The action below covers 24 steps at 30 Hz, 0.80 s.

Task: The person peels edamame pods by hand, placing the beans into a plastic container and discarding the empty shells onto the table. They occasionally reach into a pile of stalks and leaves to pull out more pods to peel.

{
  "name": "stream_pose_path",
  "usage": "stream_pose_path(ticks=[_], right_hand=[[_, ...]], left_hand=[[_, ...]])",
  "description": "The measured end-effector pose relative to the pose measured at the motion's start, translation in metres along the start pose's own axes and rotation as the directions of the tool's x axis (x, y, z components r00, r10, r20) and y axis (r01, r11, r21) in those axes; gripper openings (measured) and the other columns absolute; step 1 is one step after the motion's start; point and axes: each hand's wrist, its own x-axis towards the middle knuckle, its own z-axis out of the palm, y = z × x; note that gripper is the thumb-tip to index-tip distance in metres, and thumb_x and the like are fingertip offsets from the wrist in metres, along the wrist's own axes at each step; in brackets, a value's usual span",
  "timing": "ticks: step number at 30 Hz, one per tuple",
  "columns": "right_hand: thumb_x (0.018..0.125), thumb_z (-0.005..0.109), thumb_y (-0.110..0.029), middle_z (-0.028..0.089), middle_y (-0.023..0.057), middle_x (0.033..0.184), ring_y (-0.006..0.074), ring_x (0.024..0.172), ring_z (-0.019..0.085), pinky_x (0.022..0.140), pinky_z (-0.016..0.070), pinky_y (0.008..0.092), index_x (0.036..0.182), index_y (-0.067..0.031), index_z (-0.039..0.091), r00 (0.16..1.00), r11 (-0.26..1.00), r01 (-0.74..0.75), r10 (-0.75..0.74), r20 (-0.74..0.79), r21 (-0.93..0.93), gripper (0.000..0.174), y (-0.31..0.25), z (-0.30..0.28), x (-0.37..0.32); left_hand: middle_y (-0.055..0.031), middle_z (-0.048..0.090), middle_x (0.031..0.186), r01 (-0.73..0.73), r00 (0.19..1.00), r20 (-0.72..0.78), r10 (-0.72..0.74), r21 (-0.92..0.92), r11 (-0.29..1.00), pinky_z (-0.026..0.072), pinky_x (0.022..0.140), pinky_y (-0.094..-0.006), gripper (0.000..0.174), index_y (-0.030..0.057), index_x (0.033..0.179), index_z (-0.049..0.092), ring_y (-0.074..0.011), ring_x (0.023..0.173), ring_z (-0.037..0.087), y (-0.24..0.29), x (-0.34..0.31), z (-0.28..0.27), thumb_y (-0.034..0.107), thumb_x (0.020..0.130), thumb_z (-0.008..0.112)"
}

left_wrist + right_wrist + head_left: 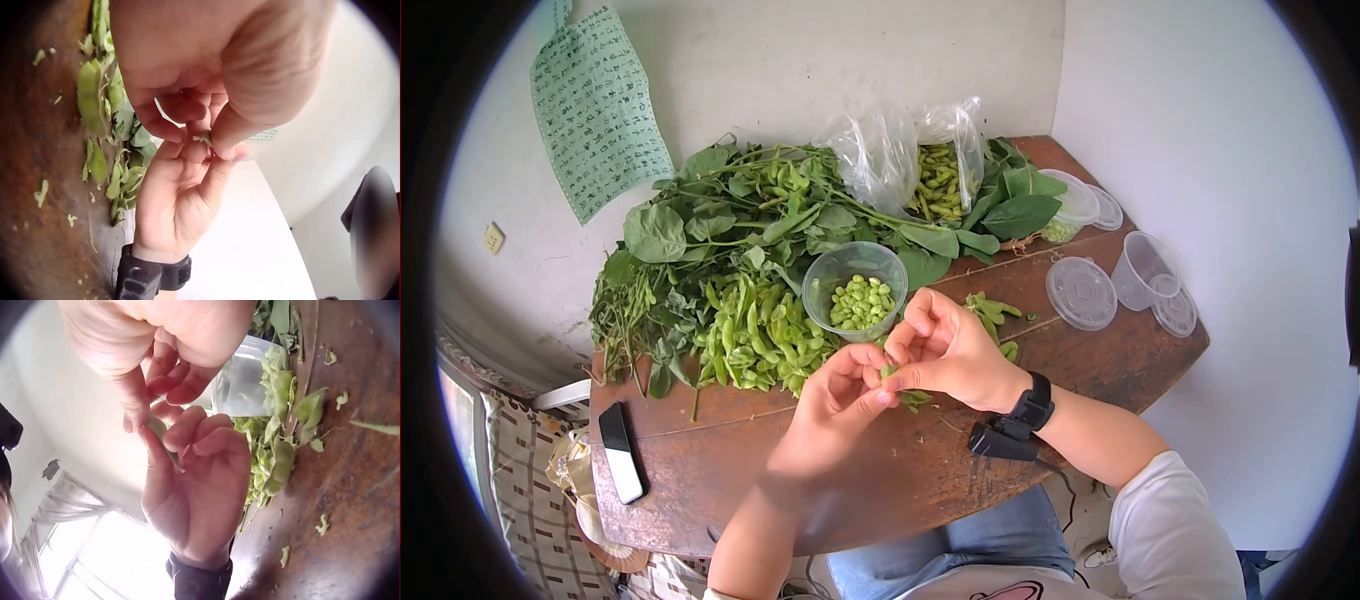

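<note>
Over the table's near middle, my left hand (838, 392) and right hand (962, 362) meet fingertip to fingertip. Between them is a green soybean pod (888, 371), pinched by thumb and fingers from both sides. In the right wrist view the pod (156, 427) lies along the left hand's fingers, partly covered; its small stem end (203, 139) pokes out in the left wrist view. Just beyond the hands stands a clear plastic tub (813, 280) with shelled green beans (862, 303) in it. A heap of pods (755, 335) lies left of the tub.
Leafy soybean stalks (710, 210) cover the back of the wooden table (730, 470). Behind them is a plastic bag (875, 160) of pods. Right, there are round lids (1081, 293) and a clear cup (1138, 268). A phone (621, 453) lies at the left edge.
</note>
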Motion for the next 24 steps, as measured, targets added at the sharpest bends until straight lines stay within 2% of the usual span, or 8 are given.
stream_pose_path(ticks=[6,9,12,14,18,21,23,24], right_hand=[[0.076,0.078,0.004,0.055,-0.0004,0.088,0.0061,0.082,0.054,0.073,0.0486,0.0223,0.094,-0.0131,0.040,0.997,0.997,0.050,-0.053,0.052,0.060,0.045,0.007,-0.003,0.002],[0.077,0.077,0.005,0.054,-0.0013,0.088,0.0062,0.084,0.055,0.075,0.0493,0.0224,0.097,-0.0126,0.044,0.998,0.994,0.067,-0.069,0.011,0.088,0.043,0.007,-0.002,0.002],[0.077,0.076,0.006,0.055,-0.0015,0.088,0.0065,0.084,0.055,0.077,0.0504,0.0228,0.096,-0.0119,0.045,0.999,0.991,0.010,-0.015,0.042,0.133,0.040,0.003,-0.001,0.001],[0.078,0.075,0.007,0.055,-0.0016,0.089,0.0070,0.086,0.057,0.079,0.0516,0.0234,0.097,-0.0107,0.047,0.997,0.994,0.013,-0.021,0.068,0.112,0.038,0.006,-0.004,0.002],[0.076,0.074,0.011,0.054,0.0003,0.090,0.0105,0.089,0.058,0.081,0.0527,0.0254,0.102,-0.0108,0.049,1.000,0.999,-0.028,0.028,0.008,0.042,0.043,0.006,-0.001,0.003],[0.078,0.072,0.012,0.054,0.0003,0.094,0.0110,0.091,0.058,0.083,0.0530,0.0259,0.107,-0.0087,0.050,1.000,0.991,-0.021,0.019,0.018,0.135,0.042,0.007,0.001,0.003],[0.079,0.071,0.012,0.054,0.0004,0.097,0.0112,0.093,0.058,0.084,0.0532,0.0262,0.110,-0.0070,0.052,0.999,0.988,-0.003,-0.003,0.039,0.157,0.041,0.010,-0.001,0.003],[0.079,0.071,0.012,0.054,0.0004,0.097,0.0112,0.093,0.058,0.084,0.0532,0.0262,0.110,-0.0070,0.052,0.999,0.988,-0.003,-0.003,0.038,0.156,0.041,0.010,-0.002,0.002]], left_hand=[[-0.0003,0.058,0.099,-0.003,1.000,-0.018,0.003,0.021,1.000,0.0496,0.083,-0.0257,0.023,0.0054,0.107,0.053,-0.0094,0.087,0.058,0.001,0.000,0.000,0.012,0.091,0.068],[0.0027,0.054,0.095,0.025,0.999,-0.026,-0.027,-0.080,0.996,0.0428,0.084,-0.0234,0.017,0.0064,0.106,0.052,-0.0062,0.089,0.051,0.006,0.000,0.005,0.012,0.095,0.063],[0.0029,0.054,0.097,-0.029,0.999,-0.014,0.029,-0.071,0.997,0.0419,0.083,-0.0233,0.012,0.0074,0.104,0.052,-0.0059,0.090,0.050,-0.001,0.001,0.001,0.013,0.097,0.060],[0.0032,0.053,0.098,-0.110,0.993,-0.050,0.110,0.010,0.994,0.0408,0.082,-0.0228,0.010,0.0073,0.102,0.051,-0.0055,0.091,0.049,-0.002,0.002,0.001,0.013,0.098,0.058],[0.0036,0.053,0.097,-0.107,0.992,-0.062,0.107,0.007,0.994,0.0405,0.082,-0.0227,0.009,0.0074,0.102,0.051,-0.0053,0.091,0.048,-0.002,0.002,-0.001,0.013,0.098,0.058],[0.0038,0.052,0.097,-0.092,0.992,-0.088,0.092,0.000,0.996,0.0404,0.082,-0.0226,0.010,0.0073,0.101,0.051,-0.0054,0.091,0.048,-0.003,0.002,0.000,0.012,0.097,0.059],[0.0042,0.053,0.101,-0.137,0.984,-0.112,0.140,0.033,0.990,0.0408,0.071,-0.0206,0.012,0.0091,0.103,0.055,-0.0048,0.084,0.049,-0.006,0.003,0.001,0.017,0.096,0.061],[0.0042,0.053,0.101,-0.137,0.984,-0.111,0.140,0.033,0.990,0.0408,0.071,-0.0206,0.012,0.0091,0.103,0.055,-0.0048,0.084,0.049,-0.005,0.003,0.001,0.017,0.096,0.061]])
